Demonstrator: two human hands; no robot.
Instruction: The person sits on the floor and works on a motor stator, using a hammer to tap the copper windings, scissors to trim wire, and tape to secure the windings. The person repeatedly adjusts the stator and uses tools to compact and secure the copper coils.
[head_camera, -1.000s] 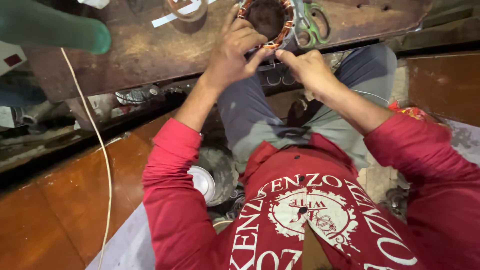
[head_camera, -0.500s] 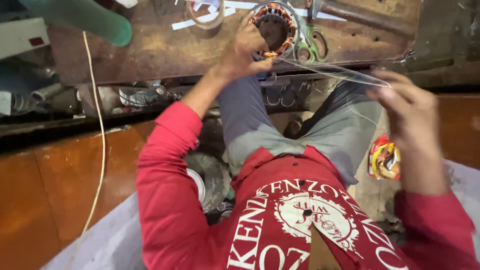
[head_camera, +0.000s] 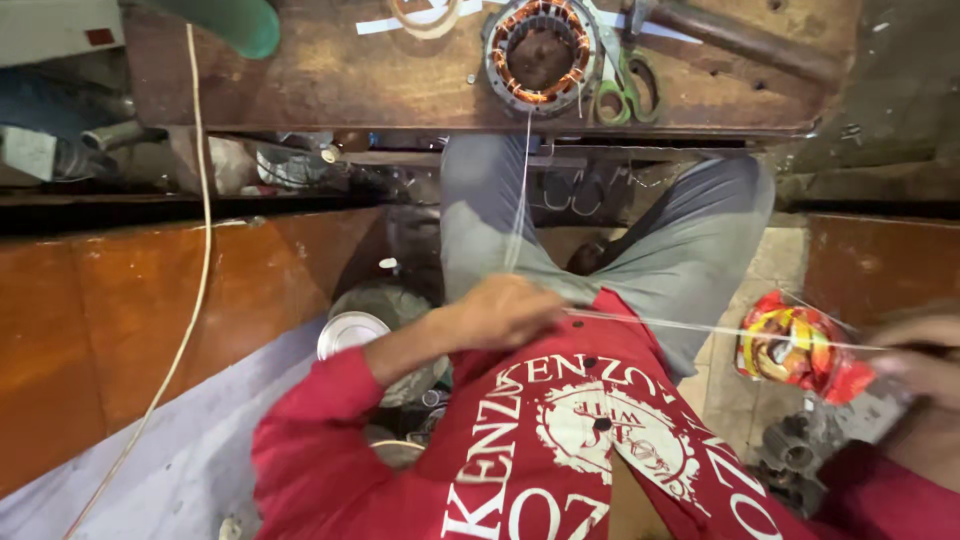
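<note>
The left hand (head_camera: 505, 310) pinches a thin clear thread (head_camera: 517, 200) running from the round copper-wound metal stator (head_camera: 540, 50) on the worn wooden worktop (head_camera: 330, 80) — the blurred right hand (head_camera: 920, 355) grips its far end.

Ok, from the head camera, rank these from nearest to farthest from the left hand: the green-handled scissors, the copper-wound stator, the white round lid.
From the left hand:
1. White round lid, low down to its left.
2. Copper-wound stator, up on the wooden bench, straight ahead.
3. Green-handled scissors, on the bench just right of the stator; nearly level with it.
</note>
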